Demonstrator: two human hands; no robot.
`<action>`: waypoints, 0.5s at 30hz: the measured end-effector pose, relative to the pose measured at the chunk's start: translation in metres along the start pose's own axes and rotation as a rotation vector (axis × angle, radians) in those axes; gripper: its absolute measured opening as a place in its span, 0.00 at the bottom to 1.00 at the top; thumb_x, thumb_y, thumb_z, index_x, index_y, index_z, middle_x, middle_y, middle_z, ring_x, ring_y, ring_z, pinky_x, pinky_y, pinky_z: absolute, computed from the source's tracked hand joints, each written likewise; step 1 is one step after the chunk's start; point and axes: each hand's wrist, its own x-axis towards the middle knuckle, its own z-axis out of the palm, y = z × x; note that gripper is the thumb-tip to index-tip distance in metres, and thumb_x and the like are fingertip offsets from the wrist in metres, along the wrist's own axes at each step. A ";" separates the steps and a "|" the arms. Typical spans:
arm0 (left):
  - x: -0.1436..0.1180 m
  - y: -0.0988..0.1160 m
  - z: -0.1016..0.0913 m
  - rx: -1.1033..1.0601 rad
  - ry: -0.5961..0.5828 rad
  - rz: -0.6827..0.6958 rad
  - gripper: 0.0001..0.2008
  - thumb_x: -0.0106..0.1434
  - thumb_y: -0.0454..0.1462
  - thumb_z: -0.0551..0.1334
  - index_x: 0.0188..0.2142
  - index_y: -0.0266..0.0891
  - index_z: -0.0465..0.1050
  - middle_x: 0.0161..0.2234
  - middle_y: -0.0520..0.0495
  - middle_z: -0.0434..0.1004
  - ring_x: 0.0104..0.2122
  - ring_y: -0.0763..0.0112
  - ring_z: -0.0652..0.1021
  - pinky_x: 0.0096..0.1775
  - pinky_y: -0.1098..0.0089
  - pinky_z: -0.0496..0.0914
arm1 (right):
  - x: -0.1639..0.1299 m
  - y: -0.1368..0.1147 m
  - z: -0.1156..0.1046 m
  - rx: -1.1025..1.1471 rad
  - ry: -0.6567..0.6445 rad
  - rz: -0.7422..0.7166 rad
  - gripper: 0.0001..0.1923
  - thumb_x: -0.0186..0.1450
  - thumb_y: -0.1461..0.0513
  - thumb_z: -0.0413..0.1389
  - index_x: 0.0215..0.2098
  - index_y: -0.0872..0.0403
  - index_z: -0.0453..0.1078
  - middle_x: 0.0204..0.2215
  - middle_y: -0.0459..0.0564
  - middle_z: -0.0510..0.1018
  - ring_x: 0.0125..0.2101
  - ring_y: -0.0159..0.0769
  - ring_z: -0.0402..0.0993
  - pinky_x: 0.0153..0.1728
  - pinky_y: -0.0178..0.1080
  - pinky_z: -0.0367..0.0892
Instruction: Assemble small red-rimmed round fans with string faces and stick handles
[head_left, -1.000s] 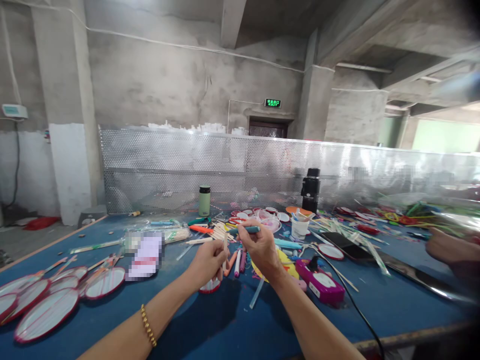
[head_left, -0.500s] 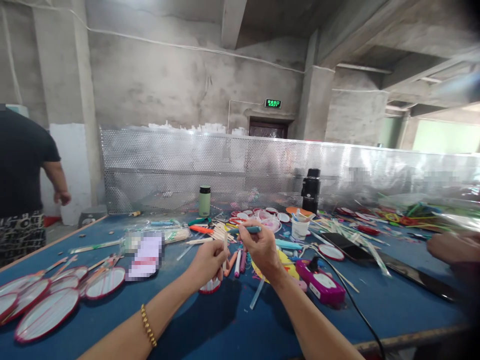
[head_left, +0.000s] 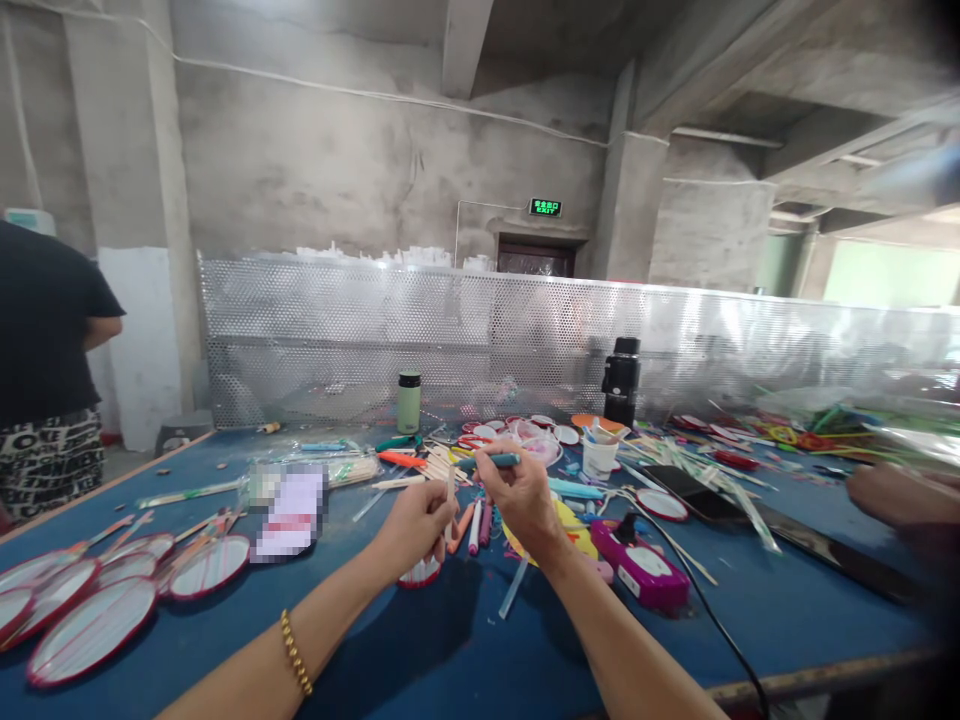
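Note:
My left hand [head_left: 414,525] is closed around a thin wooden stick [head_left: 451,490] that stands up from a small round red-rimmed fan [head_left: 420,573] below my fist. My right hand [head_left: 519,498] grips a teal pen-like tool [head_left: 495,461] and holds it just above the stick's upper end. Both hands hover over the middle of the blue table [head_left: 420,650]. Loose sticks, coloured handles and round fan pieces lie scattered right behind them.
Finished red-rimmed fans [head_left: 97,620] lie at the left. A magenta device [head_left: 643,570] with a black cable sits right of my right arm. A green flask [head_left: 409,402], a black bottle [head_left: 622,378] and a white cup [head_left: 600,456] stand behind. Another person's hand [head_left: 892,497] rests at the right; a person [head_left: 45,370] stands at far left.
My hands have barely moved. A person in a dark shirt came into view at the left and now has the arm drawn in.

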 end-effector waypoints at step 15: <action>0.000 0.001 0.000 -0.003 0.006 -0.016 0.12 0.59 0.43 0.55 0.23 0.39 0.62 0.14 0.54 0.69 0.10 0.77 0.68 0.13 0.77 0.56 | 0.001 0.002 -0.001 -0.006 0.024 0.004 0.13 0.62 0.53 0.56 0.29 0.55 0.69 0.19 0.44 0.71 0.16 0.28 0.64 0.17 0.31 0.61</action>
